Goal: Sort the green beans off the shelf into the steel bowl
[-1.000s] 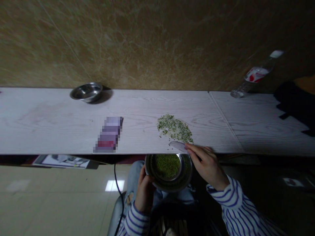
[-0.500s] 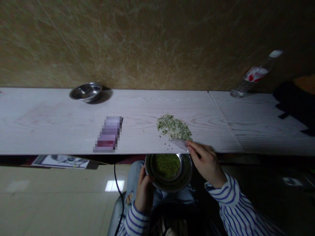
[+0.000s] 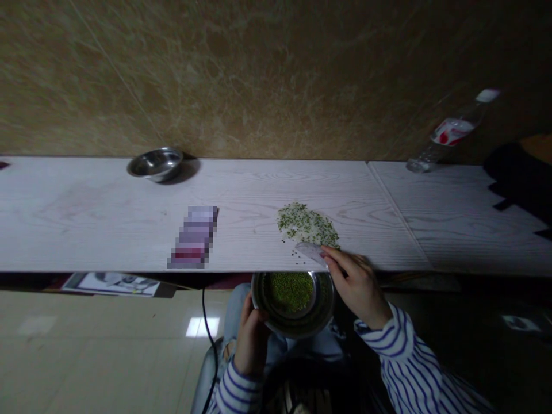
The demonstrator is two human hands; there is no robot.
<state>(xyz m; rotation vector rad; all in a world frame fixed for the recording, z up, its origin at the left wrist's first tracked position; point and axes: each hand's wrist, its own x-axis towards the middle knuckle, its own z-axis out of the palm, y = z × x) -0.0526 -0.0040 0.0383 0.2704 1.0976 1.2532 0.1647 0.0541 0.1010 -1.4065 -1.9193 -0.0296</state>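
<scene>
My left hand (image 3: 253, 336) is closed on the left rim of a metal bowl (image 3: 297, 329), held just below the table's front edge. Green beans (image 3: 288, 290), which look like mung beans, cover its bottom. My right hand (image 3: 356, 282) pinches a thin, translucent plastic piece (image 3: 311, 250) by its right end; its exact kind is unclear. That piece lies low against the tabletop, at the near side of a spread pile of green beans and white grains (image 3: 308, 224). A few dark loose beans are scattered left of the piece, near the edge.
A second metal bowl (image 3: 156, 165) stands by the wall at the back left. A pixelated flat object (image 3: 194, 237) lies left of the pile. On the right are a clear bottle (image 3: 448, 133) with a red-and-white label and a dark item (image 3: 513, 172). A black cable (image 3: 207, 328) hangs below the table.
The plastic piece and my right hand have shifted slightly left relative to the pile. My left hand keeps its hold on the bowl. The whole view has moved a little.
</scene>
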